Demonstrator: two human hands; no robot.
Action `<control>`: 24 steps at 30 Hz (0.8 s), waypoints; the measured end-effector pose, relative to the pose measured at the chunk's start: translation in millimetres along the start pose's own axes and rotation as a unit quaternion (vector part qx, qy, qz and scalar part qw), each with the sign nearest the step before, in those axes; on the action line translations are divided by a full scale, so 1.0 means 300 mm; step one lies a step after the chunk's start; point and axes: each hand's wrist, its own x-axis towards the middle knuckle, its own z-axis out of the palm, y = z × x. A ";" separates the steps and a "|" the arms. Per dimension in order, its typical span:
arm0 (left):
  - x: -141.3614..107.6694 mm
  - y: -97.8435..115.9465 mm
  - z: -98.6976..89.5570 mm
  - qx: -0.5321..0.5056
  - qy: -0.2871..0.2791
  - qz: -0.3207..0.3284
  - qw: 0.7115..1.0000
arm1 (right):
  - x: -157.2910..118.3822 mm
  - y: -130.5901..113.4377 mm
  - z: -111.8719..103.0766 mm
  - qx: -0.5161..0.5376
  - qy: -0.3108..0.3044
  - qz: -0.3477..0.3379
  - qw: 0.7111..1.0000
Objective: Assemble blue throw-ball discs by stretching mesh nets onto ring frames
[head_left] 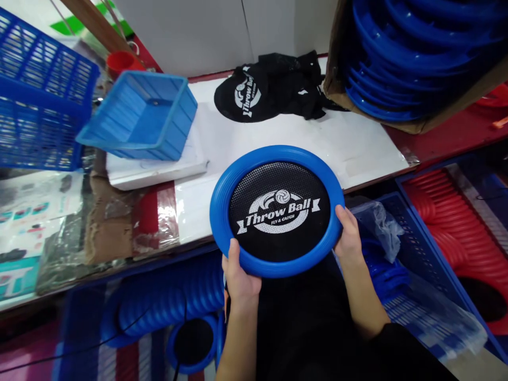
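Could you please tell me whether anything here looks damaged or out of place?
The black cloth pieces lie rumpled in a loose heap on the table, and the brown cardboard along its front edge looks ragged. No damage shows on the blue disc held by the left hand and right hand.

this looks like a workshop or small factory, with alike parts kept in bulk: blue rings [397, 63] stacked in a carton [432, 126], printed black mesh [248, 95] piled on the table [365, 153], long rows of blue discs [170, 299] and red discs [472, 233] below, and a plastic bin [138, 127] and basket [35, 98] alongside.
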 end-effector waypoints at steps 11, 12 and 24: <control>0.028 0.026 -0.020 0.041 -0.011 0.013 0.999 | -0.008 0.021 -0.057 -0.018 -0.029 0.035 0.999; 0.027 0.028 -0.017 0.044 -0.010 0.015 0.999 | -0.018 0.025 -0.054 0.001 -0.020 0.038 0.999; 0.020 0.038 -0.013 0.054 -0.018 -0.001 0.998 | -0.051 0.043 -0.073 0.079 0.004 0.118 0.990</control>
